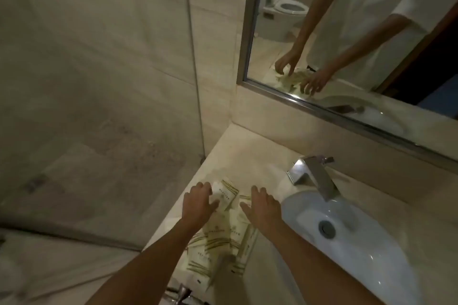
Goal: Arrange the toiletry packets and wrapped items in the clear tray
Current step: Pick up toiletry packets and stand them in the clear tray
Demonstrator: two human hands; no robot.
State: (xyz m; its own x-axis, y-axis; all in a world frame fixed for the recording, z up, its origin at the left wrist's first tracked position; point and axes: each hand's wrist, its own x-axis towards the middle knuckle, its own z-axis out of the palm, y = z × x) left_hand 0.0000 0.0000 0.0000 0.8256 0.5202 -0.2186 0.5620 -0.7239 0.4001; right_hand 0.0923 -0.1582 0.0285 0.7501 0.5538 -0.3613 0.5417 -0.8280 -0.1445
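Squaring the cream toiletry packets (224, 238) into neat rows looks like the step in hand, and both hands are over them on the tabletop (247, 153) just left of the white basin (347, 238). The left hand (198, 202) has its fingers bent down onto the far packet (226, 193), thumb against its near edge, so it seems to be pinching or nudging that one. The right hand (262, 205) lies flat with fingers spread and straight, holding nothing, its palm over the packets just beside it. The clear tray is hard to make out in this dim light; a faint pale edge past the packets may be its rim, but I cannot tell.

To do this well, I would keep the flat hand pressing lightly as a stop while the other slides the far packet against it, printed stripes all facing one way. The slippery wrappers overlap easily, so move one at a time, away from the chrome faucet (312, 176).
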